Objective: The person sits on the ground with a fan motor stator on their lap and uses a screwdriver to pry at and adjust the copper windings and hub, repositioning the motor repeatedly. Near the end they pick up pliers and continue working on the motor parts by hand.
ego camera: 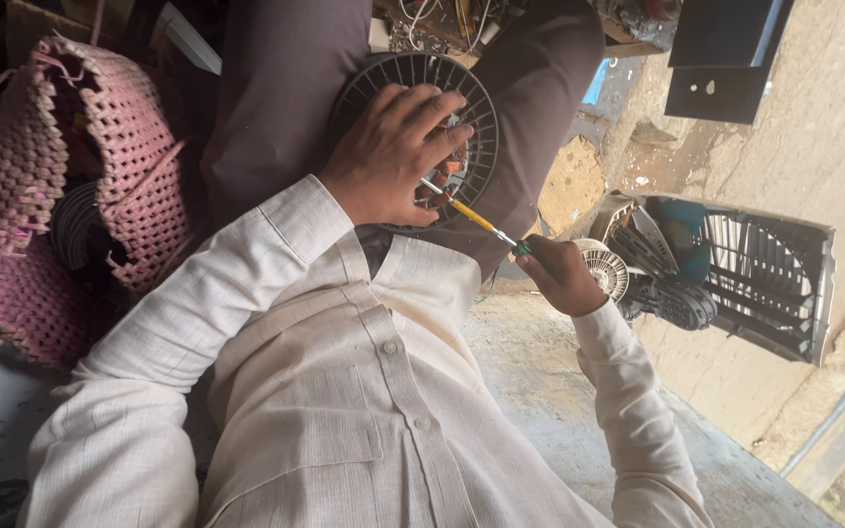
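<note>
While left hand [388, 156] fingers spread on fan grille [481, 108] | right hand [559, 276] fingers grip screwdriver [471, 215] | pink woven basket [139, 166] holds dark items

1. Round black slotted plastic fan grille [486, 108]: black, radial slat pattern.
2. Thin metal screwdriver [471, 215]: yellow shaft section, green handle.
3. Woven plastic basket [100, 166]: pink, plaited weave.
4. Buttoned cotton shirt [344, 391]: cream, faint weave.
5. Trousers [276, 88]: dark brown.

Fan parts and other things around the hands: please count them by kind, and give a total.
Round black fan grille, under the left hand: 1
Screwdriver, in the right hand: 1
Pink woven basket: 1
Square fan frame: 1
Small white round grille: 1
Total: 5
</note>
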